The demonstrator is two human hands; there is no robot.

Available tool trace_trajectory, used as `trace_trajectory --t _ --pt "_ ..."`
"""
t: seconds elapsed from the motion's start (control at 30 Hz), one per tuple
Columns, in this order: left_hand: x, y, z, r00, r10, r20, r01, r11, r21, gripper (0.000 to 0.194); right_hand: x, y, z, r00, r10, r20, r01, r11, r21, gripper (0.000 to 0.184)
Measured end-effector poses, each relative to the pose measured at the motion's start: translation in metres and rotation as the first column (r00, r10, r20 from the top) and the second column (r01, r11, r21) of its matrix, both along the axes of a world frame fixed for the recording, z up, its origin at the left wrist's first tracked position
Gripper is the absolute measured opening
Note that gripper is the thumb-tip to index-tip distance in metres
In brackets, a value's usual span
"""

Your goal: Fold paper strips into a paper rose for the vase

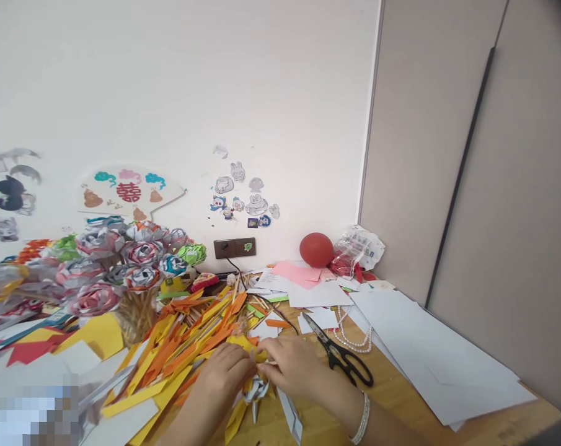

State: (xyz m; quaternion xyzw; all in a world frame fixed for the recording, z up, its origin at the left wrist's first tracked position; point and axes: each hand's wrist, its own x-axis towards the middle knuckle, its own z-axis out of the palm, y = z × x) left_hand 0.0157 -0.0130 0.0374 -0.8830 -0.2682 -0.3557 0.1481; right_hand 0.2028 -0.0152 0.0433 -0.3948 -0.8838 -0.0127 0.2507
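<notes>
1. While the left hand (pixel 228 365) and right hand (pixel 293 367) meet left of the scissors (pixel 331 348), shaping seems underway;
2. each grip is narrow, pinching folded paper (pixel 256 389) there;
3. next probably calls for steady fingertips.

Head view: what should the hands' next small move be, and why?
Probably a gentle press with the right hand while the left hand steadies: the two meet closely by the folded white paper, and the scissors lie untouched. Their grip is partly hidden, so small seems safest.
</notes>
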Motion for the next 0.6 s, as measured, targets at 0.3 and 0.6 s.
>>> trace_trajectory --t 0.3,0.6 --pt "0.0008 -0.0031 0.0039 1.0 0.01 0.007 -0.011 0.986 0.166 0.019 0.0031 0.0053 -0.0072 1.0 -0.026 0.002 0.026 0.997 0.07 0.015" --pt "-0.0025 -0.0039 0.004 0.999 0.038 -0.007 -0.036 0.979 0.2 0.02 0.0062 0.0057 -0.0078 0.977 -0.188 -0.097 0.192 0.981 0.034 0.016"
